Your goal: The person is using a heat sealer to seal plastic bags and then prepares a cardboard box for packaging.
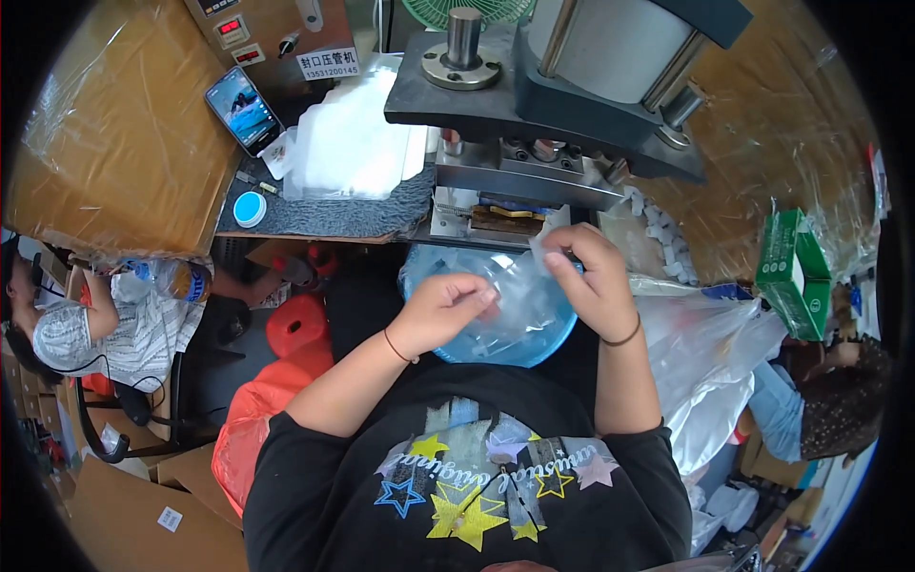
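Observation:
My right hand (593,284) is closed in a pinch on a small translucent plastic piece (541,250), just in front of the press's lower plates. Thumb and fingers of my left hand (446,310) are drawn together over the bowl; whether anything is between them I cannot make out. Below both hands a round blue bowl (481,360) in my lap holds clear plastic pieces (515,310). The metal press (524,186) stands directly beyond, its lower gap partly hidden by my right fingers.
Left of the press lie a stack of white translucent sheets (357,143), a phone (244,108) and a small blue-topped tub (250,209). Large cartons (124,124) flank the bench. A green box (795,272) and plastic bags (691,367) are at right. Other people sit on both sides.

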Tool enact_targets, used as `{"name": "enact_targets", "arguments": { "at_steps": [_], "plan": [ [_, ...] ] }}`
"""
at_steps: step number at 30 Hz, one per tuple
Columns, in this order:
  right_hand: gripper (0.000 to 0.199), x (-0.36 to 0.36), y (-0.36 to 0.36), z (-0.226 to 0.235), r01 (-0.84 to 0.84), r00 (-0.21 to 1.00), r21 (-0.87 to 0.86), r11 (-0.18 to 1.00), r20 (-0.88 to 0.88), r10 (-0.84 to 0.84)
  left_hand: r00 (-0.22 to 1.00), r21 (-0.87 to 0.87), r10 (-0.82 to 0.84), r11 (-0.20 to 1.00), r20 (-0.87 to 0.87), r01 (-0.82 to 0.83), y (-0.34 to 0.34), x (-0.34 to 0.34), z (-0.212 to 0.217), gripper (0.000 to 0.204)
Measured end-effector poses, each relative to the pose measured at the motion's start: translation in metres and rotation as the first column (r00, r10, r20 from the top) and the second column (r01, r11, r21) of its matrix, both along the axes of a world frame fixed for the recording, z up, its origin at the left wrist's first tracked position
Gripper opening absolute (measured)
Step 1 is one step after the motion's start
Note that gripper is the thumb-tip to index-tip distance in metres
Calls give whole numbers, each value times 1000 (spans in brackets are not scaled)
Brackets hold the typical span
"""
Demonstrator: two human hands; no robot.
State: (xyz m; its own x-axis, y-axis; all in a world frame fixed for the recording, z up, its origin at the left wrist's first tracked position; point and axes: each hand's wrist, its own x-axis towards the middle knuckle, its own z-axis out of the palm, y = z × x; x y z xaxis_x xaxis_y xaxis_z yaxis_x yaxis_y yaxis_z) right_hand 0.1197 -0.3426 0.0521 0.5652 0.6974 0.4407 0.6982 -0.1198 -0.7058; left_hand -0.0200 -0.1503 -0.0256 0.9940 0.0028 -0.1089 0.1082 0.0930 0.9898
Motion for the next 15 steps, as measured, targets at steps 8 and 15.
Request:
{"name": "enact_targets", "arguments": {
  "at_steps": [8,15],
  "plan": [
    [22,17,-30,6,-152,988,-271,950,-24,152,947,-403,-269,897,-173,182,-25,0,-9,24],
    [31,94,-110,-62,756,651,-493,431,638,-411,952,-424,-146,906,-271,19,-3,21,-10,26]
  ]
}}
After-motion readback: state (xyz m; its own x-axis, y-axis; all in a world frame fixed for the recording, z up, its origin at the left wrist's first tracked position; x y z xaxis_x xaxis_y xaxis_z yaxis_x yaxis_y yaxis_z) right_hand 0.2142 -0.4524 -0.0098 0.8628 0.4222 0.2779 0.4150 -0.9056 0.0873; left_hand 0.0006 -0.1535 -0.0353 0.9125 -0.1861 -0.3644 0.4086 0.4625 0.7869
